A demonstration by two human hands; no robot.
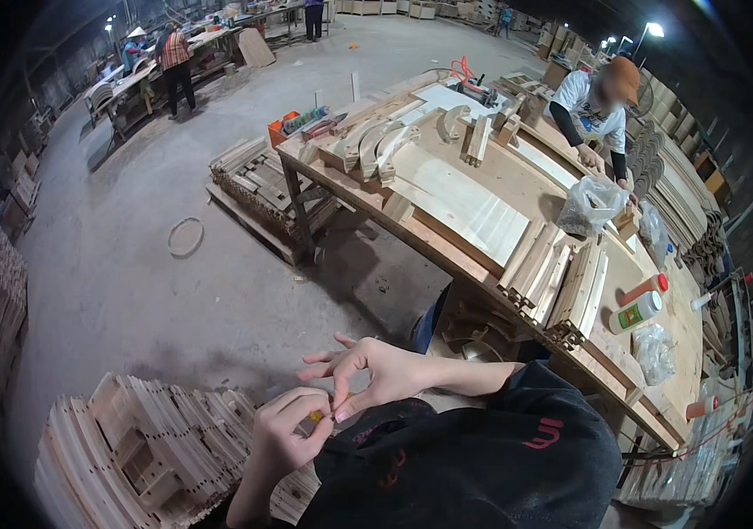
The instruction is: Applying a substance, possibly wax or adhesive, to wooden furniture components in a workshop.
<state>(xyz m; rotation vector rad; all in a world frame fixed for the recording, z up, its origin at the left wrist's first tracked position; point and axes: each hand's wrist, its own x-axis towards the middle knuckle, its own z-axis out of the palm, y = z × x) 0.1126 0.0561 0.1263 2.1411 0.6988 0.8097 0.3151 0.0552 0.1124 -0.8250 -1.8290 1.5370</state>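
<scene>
My left hand (284,430) and my right hand (376,368) meet in front of my dark top. Thumb and forefinger are pinched on each hand, and the fingertips almost touch. Between them is something tiny; a small yellow bit (315,415) shows by the left fingers, too small to name. The right hand's other fingers are spread outward. Below and left of my hands lies a large stack of pale wooden strips (165,432), some with drilled holes.
On my right stands a long workbench (517,176) with wooden bars (539,269), curved wooden pieces (385,145), a white bottle (636,313) and plastic bags (592,204). A co-worker (601,101) works across it. A pallet of wood (262,185) stands by its far-left leg.
</scene>
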